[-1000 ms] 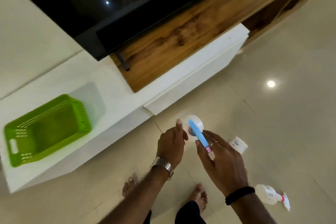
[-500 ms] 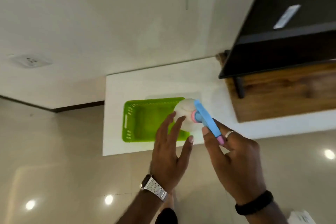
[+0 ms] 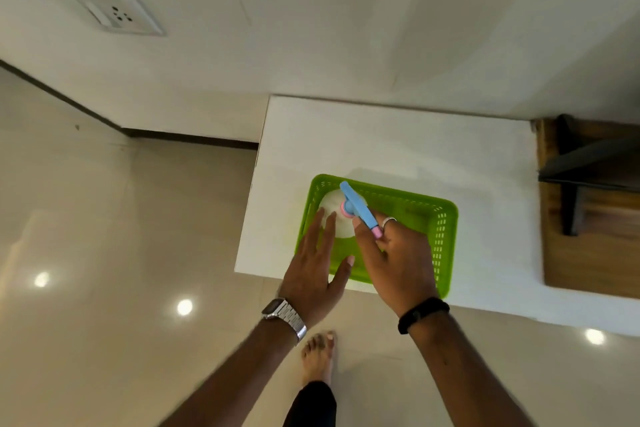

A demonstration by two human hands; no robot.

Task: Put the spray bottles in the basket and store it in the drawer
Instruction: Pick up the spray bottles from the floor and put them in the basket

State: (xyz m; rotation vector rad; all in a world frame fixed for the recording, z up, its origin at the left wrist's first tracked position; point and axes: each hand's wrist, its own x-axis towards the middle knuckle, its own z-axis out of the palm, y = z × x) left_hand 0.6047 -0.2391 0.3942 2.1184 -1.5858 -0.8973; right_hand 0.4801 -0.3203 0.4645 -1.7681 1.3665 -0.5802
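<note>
A green plastic basket [image 3: 441, 236] stands on the white cabinet top [image 3: 398, 146], close to its front edge. A white spray bottle [image 3: 334, 215] with a blue and pink head is upright over the basket's left end. My right hand [image 3: 394, 260] grips the bottle by its blue trigger head. My left hand [image 3: 315, 267] is flat and spread, with its fingertips at the bottle's left side above the basket's left wall. Whether the bottle rests on the basket floor cannot be told.
A wooden shelf board [image 3: 595, 218] with a dark stand leg lies on the cabinet at the right. A wall socket [image 3: 116, 14] is on the wall at the upper left. Glossy beige floor tiles [image 3: 104, 253] spread to the left and below, with my bare foot [image 3: 318, 357] on them.
The view has swung and closed in on the basket. Both hands carried the bottle forward from the basket's edge to over its left end. My left hand's fingers have spread flatter.
</note>
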